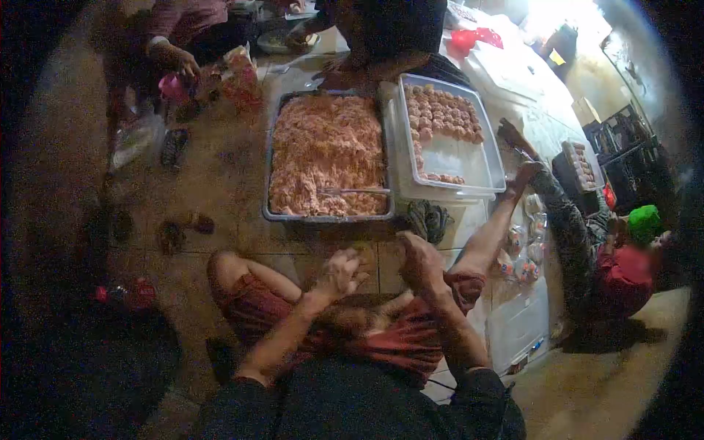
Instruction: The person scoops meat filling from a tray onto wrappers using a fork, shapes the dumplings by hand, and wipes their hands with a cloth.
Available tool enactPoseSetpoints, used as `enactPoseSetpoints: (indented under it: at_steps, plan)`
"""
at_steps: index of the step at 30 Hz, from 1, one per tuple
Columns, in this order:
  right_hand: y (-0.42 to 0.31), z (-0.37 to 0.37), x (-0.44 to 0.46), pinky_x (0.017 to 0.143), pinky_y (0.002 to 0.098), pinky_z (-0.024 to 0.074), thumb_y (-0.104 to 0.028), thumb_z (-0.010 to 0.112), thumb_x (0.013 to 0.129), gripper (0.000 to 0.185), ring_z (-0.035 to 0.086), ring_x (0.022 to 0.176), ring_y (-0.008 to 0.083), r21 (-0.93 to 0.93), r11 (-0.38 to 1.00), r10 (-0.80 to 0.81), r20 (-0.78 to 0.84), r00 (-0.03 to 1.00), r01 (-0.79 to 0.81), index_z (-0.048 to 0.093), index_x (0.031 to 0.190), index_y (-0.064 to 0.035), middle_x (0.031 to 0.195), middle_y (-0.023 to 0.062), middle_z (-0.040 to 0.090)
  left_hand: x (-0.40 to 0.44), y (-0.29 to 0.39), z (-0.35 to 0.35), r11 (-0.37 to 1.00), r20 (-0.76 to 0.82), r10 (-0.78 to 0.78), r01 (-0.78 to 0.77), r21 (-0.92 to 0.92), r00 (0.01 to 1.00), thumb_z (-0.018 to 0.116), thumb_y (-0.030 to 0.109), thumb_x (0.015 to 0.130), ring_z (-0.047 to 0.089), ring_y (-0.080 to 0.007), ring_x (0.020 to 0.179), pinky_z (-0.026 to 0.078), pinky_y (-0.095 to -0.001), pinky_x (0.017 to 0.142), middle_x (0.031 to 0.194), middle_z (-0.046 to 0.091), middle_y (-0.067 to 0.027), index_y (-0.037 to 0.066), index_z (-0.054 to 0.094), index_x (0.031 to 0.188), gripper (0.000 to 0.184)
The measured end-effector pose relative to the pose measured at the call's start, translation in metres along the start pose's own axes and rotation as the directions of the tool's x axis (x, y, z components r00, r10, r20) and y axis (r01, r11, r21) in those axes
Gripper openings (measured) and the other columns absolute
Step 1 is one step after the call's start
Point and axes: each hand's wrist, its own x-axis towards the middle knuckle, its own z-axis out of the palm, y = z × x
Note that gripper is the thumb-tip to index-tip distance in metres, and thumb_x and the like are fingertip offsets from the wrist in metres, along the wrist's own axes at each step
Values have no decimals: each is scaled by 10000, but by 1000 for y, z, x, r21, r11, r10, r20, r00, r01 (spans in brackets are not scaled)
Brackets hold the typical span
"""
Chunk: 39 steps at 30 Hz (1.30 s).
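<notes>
Fingers (360, 268) of the left hand (339, 276) are seen half curled and slightly spread above the lap, but whether anything small is held by them cannot be told. The right hand (422, 265) is blurred, with its back turned up; whether its fingers are closed or loose cannot be made out. Both hands are held apart, just short of a large rectangular dark-rimmed tray (330, 218) set in front of the crossed legs. It is filled with a pinkish, coarse minced mixture (326, 147), on which a long, narrow, greyish utensil (359, 191) is laid near the close edge (its material is not clear).

Beside the tray, on the right, a clear rectangular plastic box (455, 155) is placed. Its far part is packed with rows of small round brownish-pink balls (444, 111), and a short row is lined along its near edge; the middle is left bare. Between the box and the right hand, a dark, crumpled bundle (429, 220) is seen on the tiled floor (198, 147).

Across the tray, a person in a dark top (392, 29) is seated close by. Farther right, a second clear box (581, 165) of similar balls is set near a person in a red top (623, 282).
</notes>
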Motion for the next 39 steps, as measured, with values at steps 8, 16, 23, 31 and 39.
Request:
enactPoseSetpoints:
  at_steps: [8,16,23,31,39]
  plan:
    - [-12,-16,87,775,359,535,-154,619,972,201,685,874,290,572,808,-35,-191,981,140,625,1111,-9,947,169,698,-15,-20,58,982,158,31,-60,180,987,647,244,891,683,-376,908,571,-426,778,1051,691,-195,44,630,1257,417]
    - [-9,-27,90,679,229,503,-239,537,1057,312,624,744,95,949,301,90,68,994,-92,589,1252,0,936,94,716,-38,-39,94,977,335,-54,-19,211,941,520,212,963,666,-332,834,569,-419,680,963,674,-167,45,625,1244,343]
    - [9,-22,83,642,232,489,-313,498,1071,382,599,695,92,960,110,154,240,959,-258,577,1275,-1,874,71,704,-39,-55,118,980,321,-143,87,181,936,501,169,992,643,-260,948,543,-419,746,940,670,-98,94,599,1326,357]
    - [20,33,94,717,442,533,-415,703,943,438,691,759,357,361,892,354,-184,917,-272,625,952,16,810,194,696,-19,-29,66,988,33,-10,5,154,999,568,203,919,663,-369,944,547,-469,813,1077,670,-181,87,639,1265,372]
    - [70,24,66,743,565,528,-392,682,920,391,658,861,503,122,978,197,-242,950,-172,572,1021,-30,883,285,685,-37,-77,127,979,9,-144,141,144,990,595,223,904,659,-420,786,545,-510,737,1057,659,-222,47,604,1225,366]
